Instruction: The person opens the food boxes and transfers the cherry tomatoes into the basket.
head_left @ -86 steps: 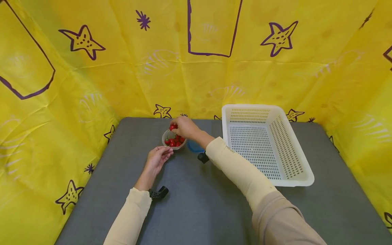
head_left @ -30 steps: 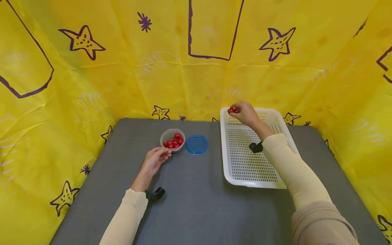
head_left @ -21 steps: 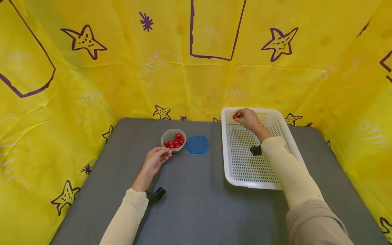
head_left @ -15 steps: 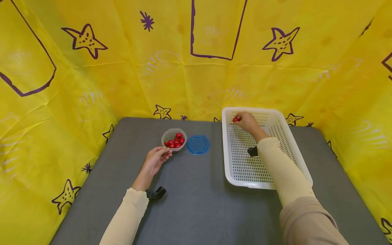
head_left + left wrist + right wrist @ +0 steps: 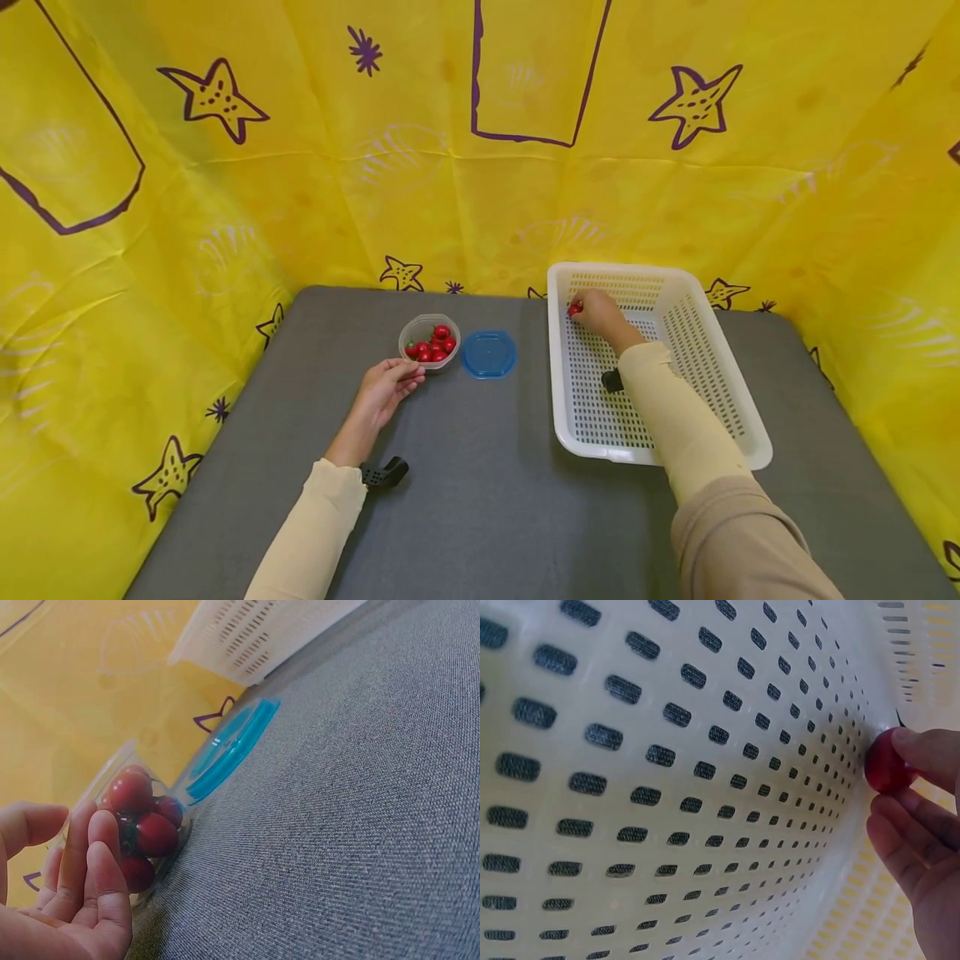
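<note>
My left hand pinches the near rim of a small clear plastic container, thumb at the rim and fingers along its outer side. Inside the container sit several red cherry tomatoes, some with green stems. Between the thumb and fingers of my right hand is a single cherry tomato, low in the far left part of a white slotted plastic basket. In the right wrist view the tomato is right at the basket's slotted surface, its thin stem pointing up.
A blue lid lies flat on the grey table between container and basket. Yellow patterned cloth hangs behind the table and along both sides. The right forearm crosses over the basket's near side.
My right hand took a cherry tomato from the container, carried it right to the basket, and has lowered it inside the far left corner. The left hand has stayed at the container.
</note>
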A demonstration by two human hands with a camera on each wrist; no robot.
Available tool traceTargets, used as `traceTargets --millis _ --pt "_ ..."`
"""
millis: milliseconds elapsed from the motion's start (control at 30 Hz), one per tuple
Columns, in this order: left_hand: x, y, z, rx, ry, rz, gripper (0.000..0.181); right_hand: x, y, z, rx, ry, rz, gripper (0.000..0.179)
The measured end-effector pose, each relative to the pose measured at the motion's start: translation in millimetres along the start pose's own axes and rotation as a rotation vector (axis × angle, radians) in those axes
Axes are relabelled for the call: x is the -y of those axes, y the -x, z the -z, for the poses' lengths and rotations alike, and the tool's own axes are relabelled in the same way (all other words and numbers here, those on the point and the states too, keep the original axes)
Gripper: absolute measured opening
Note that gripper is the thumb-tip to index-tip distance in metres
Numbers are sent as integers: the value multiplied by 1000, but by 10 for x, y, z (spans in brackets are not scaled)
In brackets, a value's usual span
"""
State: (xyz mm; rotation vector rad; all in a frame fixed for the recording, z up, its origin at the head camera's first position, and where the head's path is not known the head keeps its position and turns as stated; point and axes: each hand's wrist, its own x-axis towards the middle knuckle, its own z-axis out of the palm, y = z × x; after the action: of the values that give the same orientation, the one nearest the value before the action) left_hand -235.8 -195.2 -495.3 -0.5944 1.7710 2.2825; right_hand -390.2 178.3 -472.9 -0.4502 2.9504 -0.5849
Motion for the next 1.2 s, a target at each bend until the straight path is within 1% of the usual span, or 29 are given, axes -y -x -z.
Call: traceTargets --millis 167,367,433,633,767,867,1000,1100,1200 --pt "0 8 6 2 6 1 5 -9 2 -11 -11 17 7 30" --pt "-5 6 -4 12 7 1 5 -19 46 53 0 -22 -42 34" --pt "-4 7 1 13 3 -2 5 -22 58 93 4 -35 -47 34" --pt "-4 14 8 12 1 6 7 -32 111 248 -2 -3 -5 35" --pt "-8 16 0 14 5 9 6 -6 159 375 -31 8 24 34" --pt "-3 8 -5 16 21 -1 2 37 181 474 -52 -4 47 33" --pt "11 -9 -8 28 38 -19 4 126 200 591 -66 -10 69 33" --pt "18 -14 -10 31 33 -20 3 210 212 663 -80 -9 91 32" --pt "22 -9 -14 29 27 -16 6 304 226 723 -96 -1 130 31"
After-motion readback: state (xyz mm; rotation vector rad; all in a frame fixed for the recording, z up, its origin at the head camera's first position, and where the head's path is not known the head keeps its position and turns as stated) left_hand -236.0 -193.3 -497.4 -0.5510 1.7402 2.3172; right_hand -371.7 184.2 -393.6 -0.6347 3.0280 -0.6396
